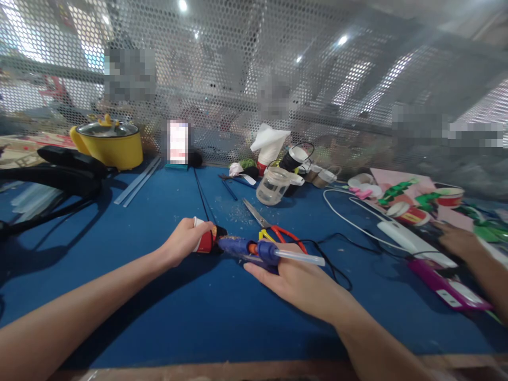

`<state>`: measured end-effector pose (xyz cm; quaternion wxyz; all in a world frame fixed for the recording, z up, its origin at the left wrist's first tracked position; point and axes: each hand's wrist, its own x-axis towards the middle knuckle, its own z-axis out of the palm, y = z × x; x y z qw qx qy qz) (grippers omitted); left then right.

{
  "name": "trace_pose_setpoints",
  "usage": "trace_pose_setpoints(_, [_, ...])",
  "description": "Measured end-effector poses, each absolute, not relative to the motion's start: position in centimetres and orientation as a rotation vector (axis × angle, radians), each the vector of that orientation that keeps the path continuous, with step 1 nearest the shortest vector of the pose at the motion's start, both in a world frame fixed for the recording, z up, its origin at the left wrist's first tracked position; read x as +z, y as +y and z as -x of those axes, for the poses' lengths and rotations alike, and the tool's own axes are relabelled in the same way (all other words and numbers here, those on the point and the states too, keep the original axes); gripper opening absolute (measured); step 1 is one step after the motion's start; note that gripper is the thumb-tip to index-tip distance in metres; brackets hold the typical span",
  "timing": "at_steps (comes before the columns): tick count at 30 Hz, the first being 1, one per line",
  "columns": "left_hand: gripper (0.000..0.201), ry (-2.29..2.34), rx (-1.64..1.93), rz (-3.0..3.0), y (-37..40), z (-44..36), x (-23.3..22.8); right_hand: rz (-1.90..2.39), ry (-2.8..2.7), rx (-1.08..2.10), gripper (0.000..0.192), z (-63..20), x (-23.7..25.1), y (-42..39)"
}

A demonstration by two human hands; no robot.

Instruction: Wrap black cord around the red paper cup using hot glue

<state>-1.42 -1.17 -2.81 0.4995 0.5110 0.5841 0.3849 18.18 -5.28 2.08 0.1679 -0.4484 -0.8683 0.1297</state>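
Note:
My left hand (183, 242) is closed around a small red and white cup-like piece (205, 241) lying on the blue table (159, 307). My right hand (296, 278) grips a blue glue gun (248, 248), its nozzle pointing left at that piece. A clear glue stick (299, 257) sticks out of the gun's back toward the right. The gun's black cord (333, 264) trails off to the right. Just behind the gun lie scissors (270, 225) with red and yellow handles.
A yellow pot (109, 143) and a black headset-like object (59, 172) sit at the left. A clear jar (273, 185), paper cups and a tube stand by the mesh wall. Another person's hand (460, 241) works at the right among paper cups (408, 213) and green cutouts.

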Motion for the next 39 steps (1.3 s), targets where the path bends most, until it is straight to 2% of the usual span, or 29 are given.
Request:
trace_pose_setpoints(20, [0.024, 1.422, 0.932, -1.173, -1.4, 1.2, -2.1, 1.286, -2.454, 0.406, 0.016, -18.2, 1.9, -5.2])
trace_pose_setpoints(31, [0.031, 1.452, 0.861, -1.395, -1.8, 1.4, -2.2, 1.410, -2.377, 0.559, 0.038, -18.5, 1.6, -4.2])
trace_pose_setpoints(39, [0.032, 1.447, 0.827, -1.446, -1.8, 1.5, -2.0, 1.431, -2.335, 0.717, 0.037, -18.6, 1.9, -4.4])
